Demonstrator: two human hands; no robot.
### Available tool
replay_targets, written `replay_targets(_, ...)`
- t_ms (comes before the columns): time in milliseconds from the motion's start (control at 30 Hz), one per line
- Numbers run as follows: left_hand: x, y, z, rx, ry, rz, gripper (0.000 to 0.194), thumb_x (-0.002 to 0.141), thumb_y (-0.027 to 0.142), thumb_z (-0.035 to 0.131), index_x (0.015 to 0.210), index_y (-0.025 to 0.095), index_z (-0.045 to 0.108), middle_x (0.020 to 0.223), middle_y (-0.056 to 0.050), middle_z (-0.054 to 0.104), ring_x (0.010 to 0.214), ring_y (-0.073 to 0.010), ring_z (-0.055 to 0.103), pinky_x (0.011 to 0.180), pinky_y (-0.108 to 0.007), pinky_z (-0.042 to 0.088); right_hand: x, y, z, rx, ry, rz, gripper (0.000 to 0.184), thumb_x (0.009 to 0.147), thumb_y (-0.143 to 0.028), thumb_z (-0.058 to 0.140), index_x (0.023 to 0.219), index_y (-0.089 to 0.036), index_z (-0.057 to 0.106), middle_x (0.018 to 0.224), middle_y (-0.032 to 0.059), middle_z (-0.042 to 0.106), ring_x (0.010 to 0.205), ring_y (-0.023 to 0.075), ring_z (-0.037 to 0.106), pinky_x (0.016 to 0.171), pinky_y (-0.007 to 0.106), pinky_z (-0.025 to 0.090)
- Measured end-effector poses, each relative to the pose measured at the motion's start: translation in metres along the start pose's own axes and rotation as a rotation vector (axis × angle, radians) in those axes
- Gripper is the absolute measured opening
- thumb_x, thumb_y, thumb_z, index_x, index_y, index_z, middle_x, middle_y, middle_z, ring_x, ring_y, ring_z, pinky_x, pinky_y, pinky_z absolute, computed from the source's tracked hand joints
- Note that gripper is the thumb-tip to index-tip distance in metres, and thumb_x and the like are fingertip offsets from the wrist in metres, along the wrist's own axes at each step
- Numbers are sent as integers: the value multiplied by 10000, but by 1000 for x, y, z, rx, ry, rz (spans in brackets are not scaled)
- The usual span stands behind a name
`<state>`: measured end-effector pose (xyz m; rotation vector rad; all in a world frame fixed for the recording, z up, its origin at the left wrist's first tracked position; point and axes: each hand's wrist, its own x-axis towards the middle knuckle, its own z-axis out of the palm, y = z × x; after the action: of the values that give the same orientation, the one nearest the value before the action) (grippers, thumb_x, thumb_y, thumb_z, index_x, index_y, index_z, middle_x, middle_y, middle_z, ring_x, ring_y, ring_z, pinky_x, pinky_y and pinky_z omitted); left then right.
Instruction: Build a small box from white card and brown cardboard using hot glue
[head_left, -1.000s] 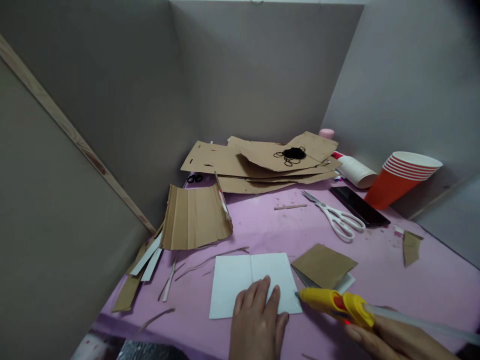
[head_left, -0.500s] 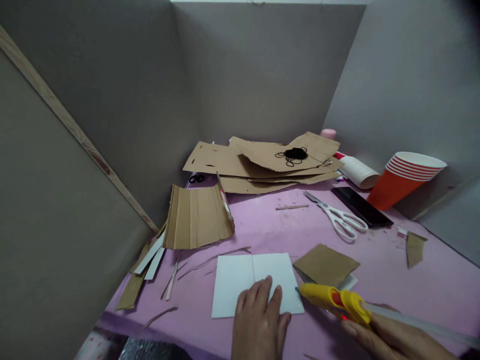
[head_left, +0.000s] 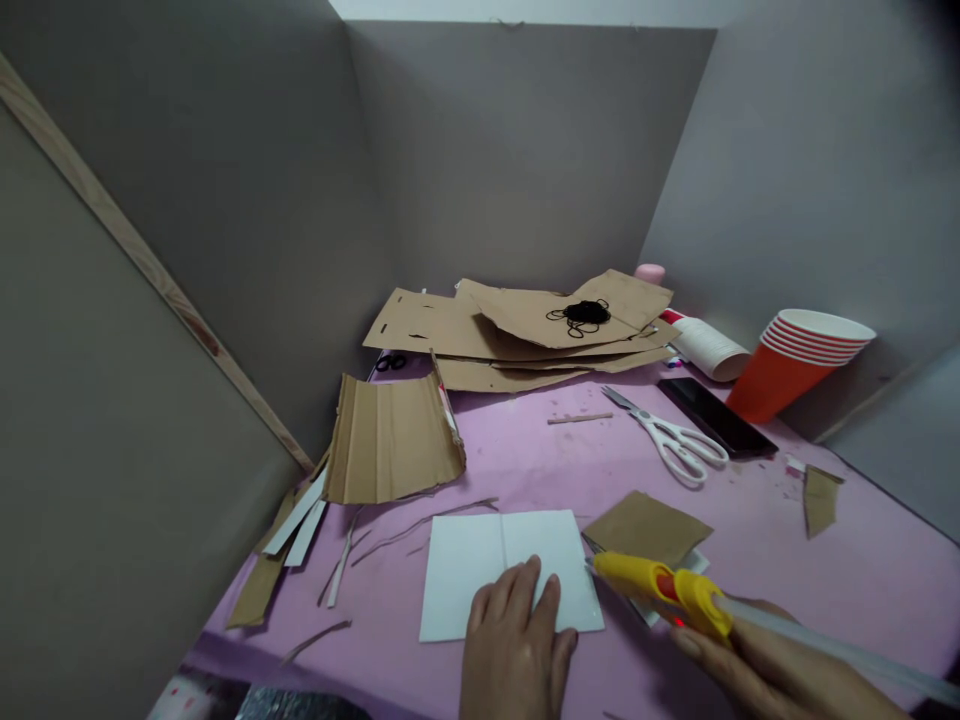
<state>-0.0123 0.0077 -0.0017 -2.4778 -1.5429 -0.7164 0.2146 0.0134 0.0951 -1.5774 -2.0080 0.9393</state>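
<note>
A white folded card (head_left: 461, 570) with a crease lies flat on the pink table cover. My left hand (head_left: 517, 625) rests on its right half, fingers stretched out and pressing it down. A yellow hot glue gun (head_left: 652, 580) with a clear glue stick at its back is gripped in my right hand (head_left: 757, 650). Its nozzle points left at the card's right edge; I cannot tell whether it touches. A red light glows on the gun. Just beyond the gun lies a square brown cardboard piece (head_left: 649, 525) over some white pieces.
White-handled scissors (head_left: 675, 440), a black phone (head_left: 716, 415) and stacked orange paper cups (head_left: 787, 365) stand at the right. Cardboard sheets (head_left: 450, 335) with black string (head_left: 587, 313) lie at the back. Bent corrugated cardboard (head_left: 397, 440), twigs (head_left: 420, 530) and strips (head_left: 300, 530) are on the left.
The glue gun's nozzle has moved slightly up along the card's right edge, away from me. My left hand stays on the card. The whole view has shifted a little.
</note>
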Motion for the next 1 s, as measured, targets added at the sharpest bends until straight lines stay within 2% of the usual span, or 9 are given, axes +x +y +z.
replay_targets(100,0,-1,1,4,-1,13,377,820,323,626,1181,229,573,1225,-52,640,1020,-233,623,793,-372,550,5,0,-4,5,-27,-3,275,804,-443,524,919,-319,742,773,9,759,794,266,704,729,339,597)
replay_targets(167,-1,0,2,4,3,14,378,821,324,625,1182,227,572,1223,-52,642,1020,-233,621,795,-373,549,4,3,-4,0,-33,31,261,812,-447,527,874,-316,744,658,5,736,770,258,701,706,317,596)
replay_targets(267,-1,0,3,4,9,15,374,817,317,630,1177,227,575,1220,-50,644,1014,-230,623,793,-372,548,0,10,-4,-16,-32,109,278,840,-451,502,780,-315,737,560,-6,694,608,209,670,576,259,573)
replay_targets(433,-1,-1,3,6,17,13,390,801,309,649,1175,227,577,1222,-50,642,1015,-233,621,789,-370,548,6,9,-15,-34,-35,143,439,859,-525,451,562,-278,659,490,3,624,442,161,552,380,233,443)
replay_targets(567,-1,-2,3,6,23,37,383,813,316,632,1180,225,574,1221,-53,642,1005,-232,625,780,-364,546,31,-3,-25,-36,-57,110,435,860,-573,430,658,-254,648,503,-12,547,463,145,493,406,225,390)
replay_targets(733,-1,1,5,-21,14,-17,348,844,321,594,1178,225,574,1231,-60,631,1034,-244,607,815,-387,521,61,-15,-21,-56,-274,40,462,911,-540,346,623,-203,475,567,-39,423,518,111,393,469,216,318)
replay_targets(833,-2,2,5,-35,8,-20,332,869,341,554,1180,225,573,1231,-60,629,1033,-243,603,813,-384,514,66,-18,-17,-136,-276,53,458,917,-506,356,572,-206,383,547,-41,397,523,111,376,481,224,282)
replay_targets(1000,-2,3,6,-57,34,-41,317,925,362,437,1173,224,579,1228,-59,629,1035,-238,596,816,-386,497,64,-14,-18,-165,-278,72,450,930,-480,342,570,-212,381,520,-43,413,492,108,391,456,223,263)
